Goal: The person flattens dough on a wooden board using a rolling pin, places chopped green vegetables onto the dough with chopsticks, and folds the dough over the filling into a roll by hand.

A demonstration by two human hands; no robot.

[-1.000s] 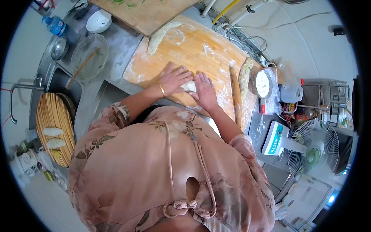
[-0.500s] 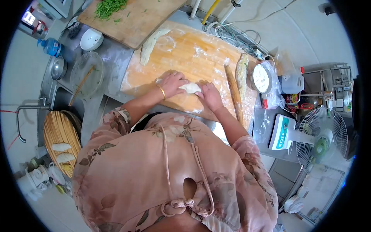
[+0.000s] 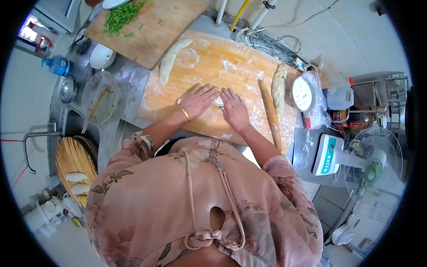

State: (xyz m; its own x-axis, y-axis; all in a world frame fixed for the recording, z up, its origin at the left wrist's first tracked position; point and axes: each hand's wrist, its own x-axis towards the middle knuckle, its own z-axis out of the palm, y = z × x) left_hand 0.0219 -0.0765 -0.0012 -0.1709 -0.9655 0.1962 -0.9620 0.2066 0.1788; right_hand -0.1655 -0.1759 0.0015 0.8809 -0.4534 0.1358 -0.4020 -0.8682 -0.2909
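Observation:
On the floured wooden board [image 3: 213, 58], a pale piece of dough [image 3: 218, 101] lies mostly covered by both hands. My left hand [image 3: 199, 101], with a gold bracelet at the wrist, rests flat on its left part, fingers stretched out. Over the right part lies my right hand [image 3: 235, 108], its fingers also extended. Only a little dough shows between them. A long dough strip [image 3: 171, 62] lies at the board's upper left. Toward the right edge are a rolling pin [image 3: 269, 113] and a long, speckled dough roll [image 3: 279, 89].
A cutting board [image 3: 147, 31] with chopped greens overlaps the back left. A glass bowl [image 3: 100, 98] with chopsticks stands left, above a slatted tray [image 3: 73, 155] holding dough pieces. On the right are a flour bowl [image 3: 302, 94], a scale [image 3: 328, 155] and a fan [image 3: 376, 162].
The view has shifted. My fingers, curled round the dough half a second ago, are now stretched out flat, and the hands cover more of it.

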